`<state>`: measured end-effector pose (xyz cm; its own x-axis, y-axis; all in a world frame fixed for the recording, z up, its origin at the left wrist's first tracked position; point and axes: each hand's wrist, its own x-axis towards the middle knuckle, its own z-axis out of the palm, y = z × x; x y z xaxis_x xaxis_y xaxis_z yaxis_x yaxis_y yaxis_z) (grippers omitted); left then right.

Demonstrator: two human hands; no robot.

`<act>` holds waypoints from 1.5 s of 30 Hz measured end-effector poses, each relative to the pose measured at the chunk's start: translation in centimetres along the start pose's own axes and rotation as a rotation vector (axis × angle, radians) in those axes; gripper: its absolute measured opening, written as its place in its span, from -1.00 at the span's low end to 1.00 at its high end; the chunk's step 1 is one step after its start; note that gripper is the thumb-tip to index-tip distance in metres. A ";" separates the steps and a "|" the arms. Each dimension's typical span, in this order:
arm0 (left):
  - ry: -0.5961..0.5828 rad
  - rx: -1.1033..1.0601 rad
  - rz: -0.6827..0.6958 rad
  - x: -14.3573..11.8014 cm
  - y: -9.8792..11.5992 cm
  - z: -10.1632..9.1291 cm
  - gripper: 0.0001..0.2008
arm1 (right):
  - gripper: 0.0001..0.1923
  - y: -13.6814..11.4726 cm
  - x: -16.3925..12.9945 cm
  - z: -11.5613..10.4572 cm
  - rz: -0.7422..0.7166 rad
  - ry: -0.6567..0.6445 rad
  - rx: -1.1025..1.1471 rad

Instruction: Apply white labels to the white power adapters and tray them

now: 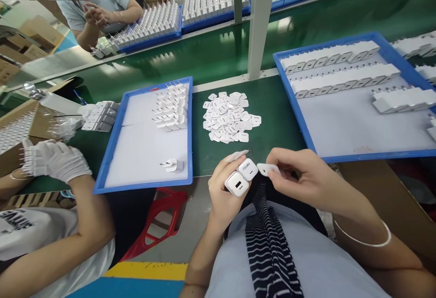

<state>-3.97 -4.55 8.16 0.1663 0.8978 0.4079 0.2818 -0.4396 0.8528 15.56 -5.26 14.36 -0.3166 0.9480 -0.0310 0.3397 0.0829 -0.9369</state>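
My left hand (223,191) grips two white charger plugs (241,177) side by side, their port ends facing up. My right hand (299,175) pinches a small white sticker (267,169) right next to the upper plug. Both hands are held close to my body, just off the front edge of the green table. A pile of white stickers (229,117) lies on the green surface just beyond my hands.
A blue tray (112,152) on the left holds a cluster of chargers and one loose charger (173,165). A larger blue tray (296,102) on the right holds rows of chargers. A co-worker's gloved hands (56,159) work at left. A white post (260,21) stands behind the pile.
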 end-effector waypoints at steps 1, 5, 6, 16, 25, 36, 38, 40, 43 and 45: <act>-0.008 0.002 0.020 0.0 0.0 0.0 -0.56 | -0.75 -0.3 0.0 0.0 0.025 -0.067 -0.035; -0.042 -0.028 0.040 -0.1 -0.1 0.1 -0.56 | -0.74 -0.9 0.2 0.6 0.083 -0.086 -0.124; -0.044 -0.036 0.034 -0.1 -0.1 0.1 -0.56 | -0.77 -0.9 0.2 0.9 0.092 -0.058 -0.128; 0.003 0.002 -0.016 -0.2 -1.0 0.8 -0.56 | -0.82 1.5 0.5 1.1 0.072 0.257 0.234; -0.096 -0.049 -0.010 0.3 -0.8 0.9 -0.58 | -0.78 1.5 1.6 0.7 0.090 -0.171 0.340; -0.169 -0.097 -0.044 0.2 -0.5 0.8 -0.67 | -0.76 1.5 2.1 0.2 0.153 -0.268 0.371; -0.170 -0.096 -0.042 0.2 -0.4 0.8 -0.71 | -0.72 1.2 2.2 0.0 0.168 -0.291 0.343; -0.173 -0.082 -0.050 0.3 -0.2 0.7 -0.74 | -0.63 0.9 2.2 -0.1 0.190 -0.293 0.339; -0.196 -0.063 -0.065 0.3 0.1 0.6 -0.73 | -0.54 0.7 2.3 -0.1 0.205 -0.292 0.373; -0.205 -0.066 -0.062 0.3 0.2 0.5 -0.72 | -0.55 0.8 2.4 -0.1 0.198 -0.302 0.372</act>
<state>-3.35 -4.38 8.27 0.3415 0.8957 0.2849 0.2361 -0.3752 0.8964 15.17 -2.91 13.54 -0.5385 0.7988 -0.2683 0.0990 -0.2562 -0.9615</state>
